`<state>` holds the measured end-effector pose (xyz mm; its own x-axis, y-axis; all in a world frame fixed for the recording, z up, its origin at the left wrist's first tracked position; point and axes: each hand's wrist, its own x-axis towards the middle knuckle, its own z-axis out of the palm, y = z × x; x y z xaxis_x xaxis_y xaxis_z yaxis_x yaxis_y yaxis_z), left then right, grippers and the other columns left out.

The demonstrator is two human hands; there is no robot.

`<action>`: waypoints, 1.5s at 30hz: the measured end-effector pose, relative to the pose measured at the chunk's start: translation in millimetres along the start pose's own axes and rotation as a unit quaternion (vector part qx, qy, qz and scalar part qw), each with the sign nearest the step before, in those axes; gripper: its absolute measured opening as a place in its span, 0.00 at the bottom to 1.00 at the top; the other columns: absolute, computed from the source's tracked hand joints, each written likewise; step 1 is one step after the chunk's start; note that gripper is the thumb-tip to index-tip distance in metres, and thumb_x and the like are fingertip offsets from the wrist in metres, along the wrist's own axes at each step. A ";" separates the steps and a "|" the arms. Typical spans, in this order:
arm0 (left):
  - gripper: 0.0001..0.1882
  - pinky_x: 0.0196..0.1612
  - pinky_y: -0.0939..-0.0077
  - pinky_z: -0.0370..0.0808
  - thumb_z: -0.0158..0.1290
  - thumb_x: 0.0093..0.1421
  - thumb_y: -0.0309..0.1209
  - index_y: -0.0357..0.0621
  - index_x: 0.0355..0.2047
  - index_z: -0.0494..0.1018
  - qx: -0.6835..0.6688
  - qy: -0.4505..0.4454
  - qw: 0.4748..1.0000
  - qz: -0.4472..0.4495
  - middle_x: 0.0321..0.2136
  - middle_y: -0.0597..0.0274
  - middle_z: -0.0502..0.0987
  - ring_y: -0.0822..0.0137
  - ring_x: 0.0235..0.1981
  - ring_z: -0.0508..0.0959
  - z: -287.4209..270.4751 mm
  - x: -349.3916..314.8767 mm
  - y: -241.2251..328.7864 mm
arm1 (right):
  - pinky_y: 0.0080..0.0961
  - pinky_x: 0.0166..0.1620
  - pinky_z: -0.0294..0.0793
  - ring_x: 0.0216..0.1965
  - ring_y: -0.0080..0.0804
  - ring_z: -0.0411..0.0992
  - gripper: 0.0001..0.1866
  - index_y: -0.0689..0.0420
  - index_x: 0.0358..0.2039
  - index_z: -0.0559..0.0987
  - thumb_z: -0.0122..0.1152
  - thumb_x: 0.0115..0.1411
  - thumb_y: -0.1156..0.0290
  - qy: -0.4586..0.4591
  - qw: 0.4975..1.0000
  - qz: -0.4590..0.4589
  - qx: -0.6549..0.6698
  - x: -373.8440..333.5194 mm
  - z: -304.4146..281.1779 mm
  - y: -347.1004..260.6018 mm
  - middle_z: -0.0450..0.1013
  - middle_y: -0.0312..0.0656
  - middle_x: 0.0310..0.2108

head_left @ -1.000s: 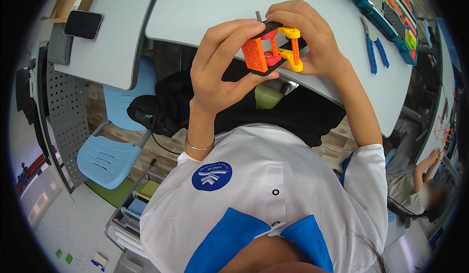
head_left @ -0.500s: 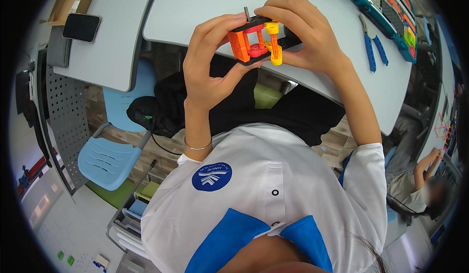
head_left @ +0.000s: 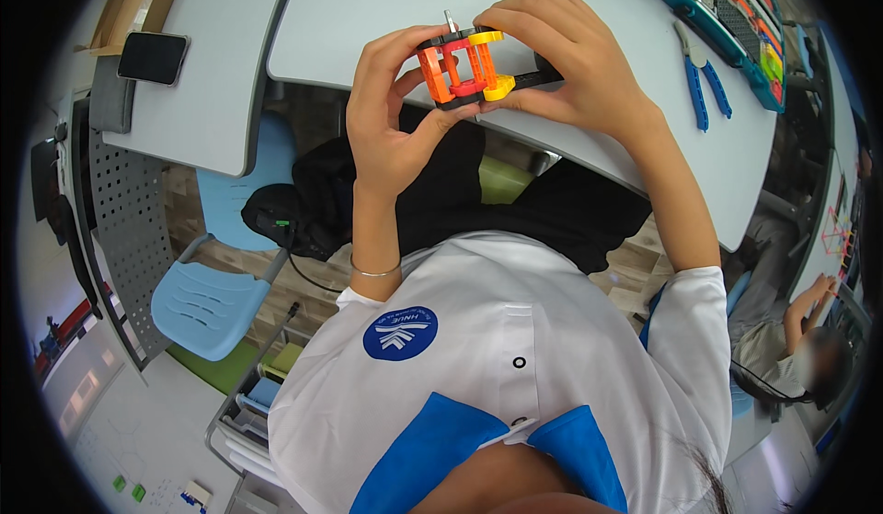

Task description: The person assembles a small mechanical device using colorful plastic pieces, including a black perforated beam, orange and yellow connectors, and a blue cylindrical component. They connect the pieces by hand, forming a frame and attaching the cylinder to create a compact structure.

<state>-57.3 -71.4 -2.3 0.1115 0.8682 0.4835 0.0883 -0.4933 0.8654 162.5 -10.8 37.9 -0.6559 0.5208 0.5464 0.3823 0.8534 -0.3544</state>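
Between both hands, over the table's near edge, I hold a small plastic building-kit assembly (head_left: 466, 65). It joins orange, red, yellow and black parts, and a thin metal shaft (head_left: 450, 21) sticks up from its top. My left hand (head_left: 391, 109) is closed on the orange side, fingertips on the top and thumb underneath. My right hand (head_left: 575, 68) is closed round the yellow side, next to a black bar (head_left: 538, 77); its palm hides part of the dark pieces there. Further right on the table lie blue-handled pliers (head_left: 704, 82).
A teal tray (head_left: 727, 40) of colourful parts stands at the far right. A phone (head_left: 153, 57) lies on the left table (head_left: 216, 100). Light-blue chairs (head_left: 207, 307) and a black bag (head_left: 276, 215) are at left. Another person (head_left: 800, 358) sits at right.
The assembly has been turned in my hands and shifted slightly left, so its yellow part now faces differently. Both hands keep their hold. The pliers stay put.
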 end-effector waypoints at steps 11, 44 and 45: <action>0.33 0.52 0.64 0.82 0.69 0.47 0.22 0.38 0.55 0.72 0.006 0.034 0.999 0.002 0.52 0.54 0.72 0.61 0.54 0.77 4.3 -0.3 -3.8 | 0.34 0.47 0.73 0.46 0.41 0.75 0.32 0.60 0.49 0.80 0.77 0.43 0.61 0.051 0.996 -0.040 0.065 6.7 -3.3 -10.7 0.78 0.44 0.44; 0.39 0.60 0.61 0.76 0.68 0.47 0.17 0.30 0.59 0.65 -0.110 0.058 0.992 0.001 0.56 0.46 0.71 0.55 0.60 0.72 -26.9 -1.4 -9.3 | 0.33 0.49 0.74 0.46 0.45 0.74 0.35 0.60 0.51 0.76 0.80 0.47 0.58 -0.047 0.987 0.099 0.115 1.2 -31.3 13.9 0.75 0.48 0.45; 0.39 0.60 0.61 0.77 0.68 0.46 0.17 0.31 0.59 0.65 -0.109 0.056 0.992 -0.004 0.56 0.46 0.71 0.54 0.60 0.73 -28.2 -0.9 -8.6 | 0.33 0.49 0.74 0.46 0.45 0.74 0.35 0.60 0.51 0.76 0.80 0.47 0.58 -0.042 0.989 0.091 0.107 1.6 -31.8 12.7 0.75 0.48 0.45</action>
<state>-86.1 -66.4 -6.5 -0.0006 0.8789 0.4770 -0.1286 -0.4731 0.8716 186.9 1.7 58.4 -0.6441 0.6542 0.3964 0.3584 0.7160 -0.5991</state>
